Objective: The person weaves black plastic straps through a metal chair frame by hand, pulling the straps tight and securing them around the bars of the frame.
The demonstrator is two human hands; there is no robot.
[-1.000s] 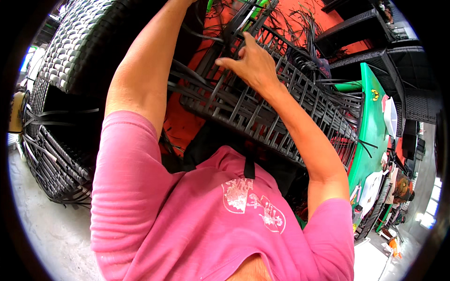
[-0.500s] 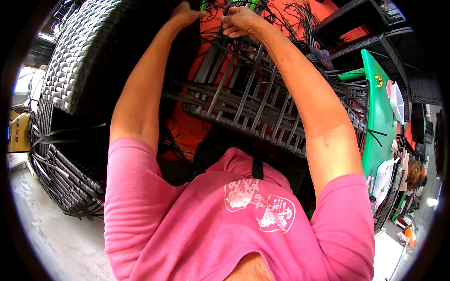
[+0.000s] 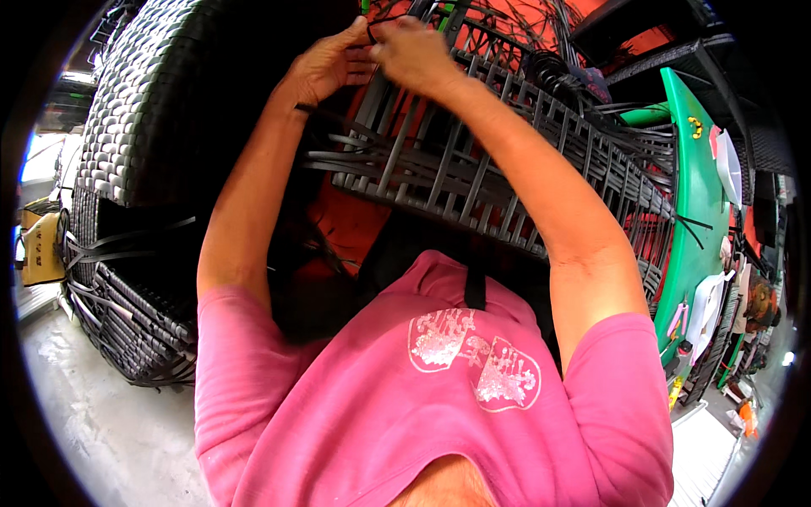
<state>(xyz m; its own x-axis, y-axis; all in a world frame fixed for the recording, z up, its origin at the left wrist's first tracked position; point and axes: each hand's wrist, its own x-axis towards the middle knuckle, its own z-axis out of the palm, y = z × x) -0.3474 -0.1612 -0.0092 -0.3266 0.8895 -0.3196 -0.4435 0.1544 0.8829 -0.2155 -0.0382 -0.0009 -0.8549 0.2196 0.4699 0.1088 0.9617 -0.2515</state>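
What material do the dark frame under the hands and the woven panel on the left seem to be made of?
The dark frame looks like painted or coated metal: straight, thin, rigid bars in a matte grey grid. The woven panel seems to be synthetic rattan, probably plastic: flat, even strips with a slight sheen in a regular weave. Both hands pinch a thin dark strand, likely the same plastic.

Pink tee (image 3: 380, 406) w/ white print, centre-bottom. Dark grey slatted frame (image 3: 507, 169) across middle, orange behind. Grey woven wicker (image 3: 144, 110) upper left. Green board (image 3: 697, 194) right edge.

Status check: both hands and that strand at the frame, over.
Left hand and right hand together, pinching dark strand. Woven frame below. Loose strands trail alongside.
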